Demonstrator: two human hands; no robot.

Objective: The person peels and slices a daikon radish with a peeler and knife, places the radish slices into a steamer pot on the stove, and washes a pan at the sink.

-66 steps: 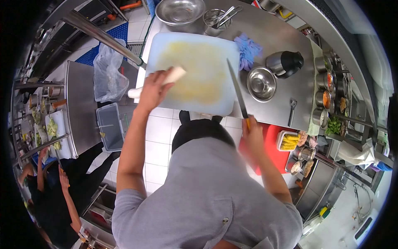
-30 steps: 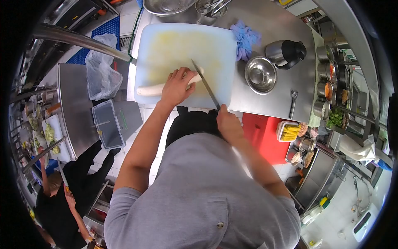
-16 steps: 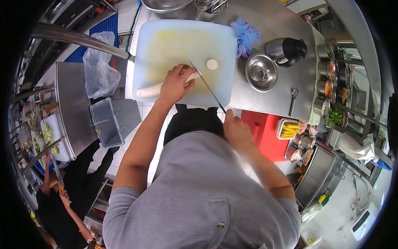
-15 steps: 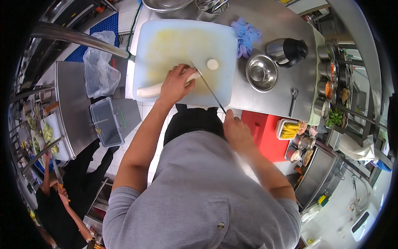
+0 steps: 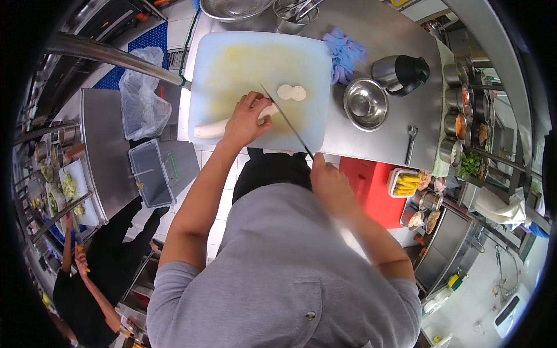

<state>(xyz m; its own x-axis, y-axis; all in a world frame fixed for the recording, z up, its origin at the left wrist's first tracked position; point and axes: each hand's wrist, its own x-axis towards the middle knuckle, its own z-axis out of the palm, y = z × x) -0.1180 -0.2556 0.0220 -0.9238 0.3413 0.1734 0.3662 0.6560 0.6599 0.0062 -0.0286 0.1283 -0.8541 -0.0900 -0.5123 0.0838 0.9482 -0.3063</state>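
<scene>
A long white daikon (image 5: 212, 129) lies slantwise on the pale cutting board (image 5: 238, 64). My left hand (image 5: 250, 118) is closed over its right part, fingers curled near the cut end. In my right hand (image 5: 326, 174) is the handle of a knife (image 5: 293, 129), whose long blade reaches up and left across the board, right at the daikon's cut end. Two round white slices (image 5: 291, 93) lie side by side, partly overlapping, just beyond the blade. My left thumb and fingertips are partly hidden from above.
To the right are a crumpled blue cloth (image 5: 343, 55), a steel bowl (image 5: 366, 104), a steel jug (image 5: 400, 74) and a peeler-like tool (image 5: 411, 144). A metal container with utensils (image 5: 296, 16) stands behind the board. A co-worker (image 5: 96, 278) holds a knife at lower left.
A second round slice now lies against the first on the board. The knife and both hands remain in nearly the same place, with the daikon's cut end still by the blade.
</scene>
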